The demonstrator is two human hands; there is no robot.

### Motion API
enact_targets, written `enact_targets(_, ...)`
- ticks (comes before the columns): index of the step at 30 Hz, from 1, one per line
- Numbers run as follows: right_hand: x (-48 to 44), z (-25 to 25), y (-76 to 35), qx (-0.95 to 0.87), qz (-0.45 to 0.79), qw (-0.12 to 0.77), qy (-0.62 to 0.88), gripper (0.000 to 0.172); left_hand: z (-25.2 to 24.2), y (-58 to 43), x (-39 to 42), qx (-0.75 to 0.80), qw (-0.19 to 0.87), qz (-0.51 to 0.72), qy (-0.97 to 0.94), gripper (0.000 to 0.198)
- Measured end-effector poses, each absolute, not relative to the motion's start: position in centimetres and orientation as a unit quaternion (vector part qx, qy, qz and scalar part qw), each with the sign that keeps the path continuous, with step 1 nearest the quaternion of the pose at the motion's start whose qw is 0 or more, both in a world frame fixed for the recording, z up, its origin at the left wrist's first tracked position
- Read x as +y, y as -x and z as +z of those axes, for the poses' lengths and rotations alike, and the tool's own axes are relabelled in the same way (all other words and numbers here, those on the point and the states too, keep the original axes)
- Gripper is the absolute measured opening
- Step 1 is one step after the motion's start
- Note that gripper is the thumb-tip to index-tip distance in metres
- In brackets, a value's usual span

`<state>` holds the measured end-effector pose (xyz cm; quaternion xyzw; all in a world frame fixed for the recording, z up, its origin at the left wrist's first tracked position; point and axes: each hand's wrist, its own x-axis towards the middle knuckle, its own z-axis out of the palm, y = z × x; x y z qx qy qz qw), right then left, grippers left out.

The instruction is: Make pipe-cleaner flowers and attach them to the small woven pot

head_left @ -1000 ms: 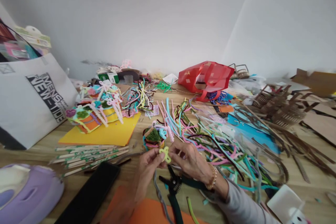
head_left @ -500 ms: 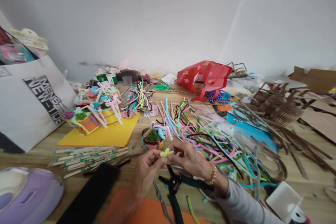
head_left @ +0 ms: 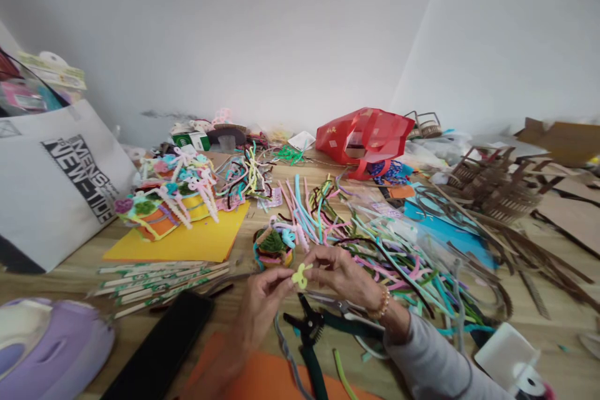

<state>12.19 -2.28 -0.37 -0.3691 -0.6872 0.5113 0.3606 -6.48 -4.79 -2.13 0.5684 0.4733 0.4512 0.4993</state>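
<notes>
My left hand [head_left: 265, 297] and my right hand [head_left: 342, 275] meet low in the middle of the view, both pinched on a small yellow-green pipe-cleaner loop shape [head_left: 300, 275]. Just behind it stands a little woven pipe-cleaner basket [head_left: 273, 245] with green and pink pieces in it. Green-handled pliers [head_left: 312, 340] lie on the wooden table [head_left: 75, 272] under my hands. A big loose heap of coloured pipe cleaners [head_left: 389, 250] spreads to the right of my right hand.
Finished pipe-cleaner baskets [head_left: 171, 197] sit on a yellow sheet [head_left: 187, 240] at left, with wrapped chopsticks [head_left: 159, 281], a black phone [head_left: 162, 350] and a purple device [head_left: 47, 340] nearer. A white tote bag [head_left: 51, 181], red bag [head_left: 365, 137] and brown cardboard pieces [head_left: 501, 194] ring the table.
My hands have turned the yellow-green loop shape between the fingertips and lifted slightly toward the little basket. The camera view shifted slightly.
</notes>
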Motion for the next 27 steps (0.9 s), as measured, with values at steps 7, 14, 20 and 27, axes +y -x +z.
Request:
enact_targets(7, -2.6, -0.1, -12.0, -0.703, 0.494, 0.35, 0.373, 0.016, -1.4, 6.5, -5.0, 0.46, 0.338, 0.459, -0.681, 0.016)
enact_targets(14, -2.9, -0.2, -11.8, -0.713, 0.48, 0.337, 0.386, 0.013, -2.0, 6.4, -5.3, 0.496, 0.294, 0.42, -0.701, 0.018)
enact_targets(20, -3.1, -0.2, -11.5, -0.689, 0.505, 0.341, 0.393, 0.021, -2.4, 6.5, -5.0, 0.492, 0.25, 0.404, -0.73, 0.02)
enact_targets(27, -3.1, 0.3, -11.5, -0.683, 0.5, 0.344, 0.406, 0.024, -2.3, 6.7, -4.7, 0.438, 0.213, 0.437, -0.756, 0.019)
